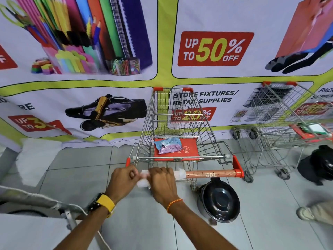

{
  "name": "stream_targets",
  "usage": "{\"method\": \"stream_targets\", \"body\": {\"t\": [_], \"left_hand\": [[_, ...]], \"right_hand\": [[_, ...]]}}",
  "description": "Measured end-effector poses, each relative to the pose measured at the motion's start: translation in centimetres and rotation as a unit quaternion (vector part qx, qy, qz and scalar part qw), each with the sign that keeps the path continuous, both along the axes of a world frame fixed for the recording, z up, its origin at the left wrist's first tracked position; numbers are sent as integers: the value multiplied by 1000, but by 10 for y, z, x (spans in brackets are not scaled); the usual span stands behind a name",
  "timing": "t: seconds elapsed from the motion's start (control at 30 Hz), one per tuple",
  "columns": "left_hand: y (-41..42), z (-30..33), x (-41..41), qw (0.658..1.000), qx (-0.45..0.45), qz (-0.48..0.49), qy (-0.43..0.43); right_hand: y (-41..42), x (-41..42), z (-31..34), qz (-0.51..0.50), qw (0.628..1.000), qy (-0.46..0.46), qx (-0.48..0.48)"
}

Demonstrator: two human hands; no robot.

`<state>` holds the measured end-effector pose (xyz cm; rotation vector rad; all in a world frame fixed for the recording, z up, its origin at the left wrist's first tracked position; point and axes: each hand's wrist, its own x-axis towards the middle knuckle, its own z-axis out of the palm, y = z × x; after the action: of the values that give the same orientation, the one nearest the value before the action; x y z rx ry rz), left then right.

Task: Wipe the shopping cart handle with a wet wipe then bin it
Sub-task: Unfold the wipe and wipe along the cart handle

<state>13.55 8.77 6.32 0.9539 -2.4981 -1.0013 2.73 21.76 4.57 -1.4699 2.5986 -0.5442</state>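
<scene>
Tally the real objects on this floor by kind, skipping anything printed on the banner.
Shopping carts: 2
Wet wipe: 1
Wipe packet: 1
Black lidded bin: 1
Black bag: 1
Total: 6

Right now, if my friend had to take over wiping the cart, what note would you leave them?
Left hand: closed around the left end of the cart handle, seemingly steadying it.
Right hand: closed on the wet wipe, which is wrapped around the handle near its middle.
Wipes packet: lying on the red child seat flap in the cart.
Black bin: on the floor under the handle's right side, lid shut.
Done: can't tell how much is wiped.
Left: the bare right stretch probably needs wiping, then drop the wipe in the bin.
</scene>
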Motion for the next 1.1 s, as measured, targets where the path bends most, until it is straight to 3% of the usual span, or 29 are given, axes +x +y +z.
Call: {"method": "stream_targets", "body": {"t": [0.07,0.13,0.3,0.47,0.7,0.87,0.97,1.1], "left_hand": [[-11,3,3,997,-76,15,30],[-23,0,-2,995,-88,8,44],[-37,-42,-25,999,6,-46,2],[-34,-55,-27,996,68,-35,35],[-30,-56,-27,994,88,-18,65],[-37,-61,-23,992,99,-23,75],[-41,-63,-19,995,76,-36,59],[-42,-63,-17,998,23,-48,45]], "right_hand": [[1,6,-13,-7,1000,26,6],[0,8,-23,-9,1000,23,-14],[-1,16,-35,38,992,66,-99],[9,7,-49,73,982,115,-130],[4,16,-33,-94,991,68,-60],[-23,39,-36,-74,993,62,-66],[11,7,-46,-45,993,92,-64],[96,-61,-57,-153,978,116,-77]]}}
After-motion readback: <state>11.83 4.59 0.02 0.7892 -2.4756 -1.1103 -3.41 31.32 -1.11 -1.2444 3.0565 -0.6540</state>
